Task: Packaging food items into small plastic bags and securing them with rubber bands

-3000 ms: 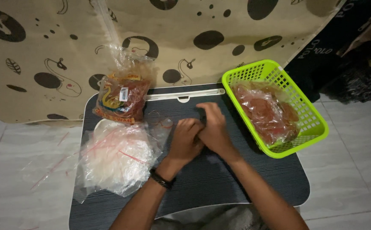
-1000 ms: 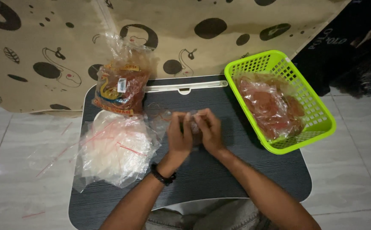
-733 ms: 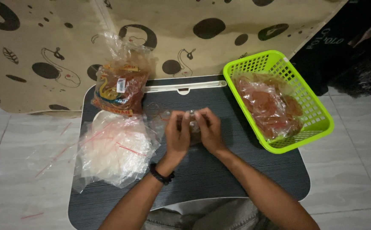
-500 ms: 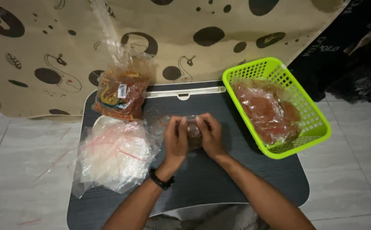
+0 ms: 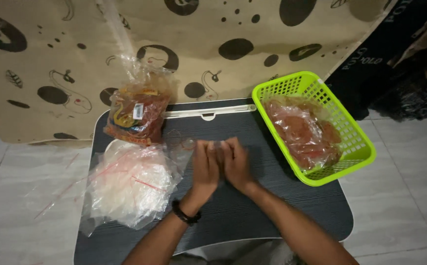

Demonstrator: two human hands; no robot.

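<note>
Together at the middle of the dark lap table, our left hand and right hand pinch a small clear plastic packet between their fingertips, its length running left-right, equally near both.

- From my feed I look down on a small dark table with a wood-grain top and rounded corners, filling the middle toward 6 o'clock.
- The floor is pale grey tile, showing at 3 and 9 o'clock.
- A tan cloth with black spots and bird drawings spreads from 9 to 1 o'clock, and the table's far edge lies on it.
- Dark fabric sits heaped at 2 o'clock.
- Light is soft and even.
</note>
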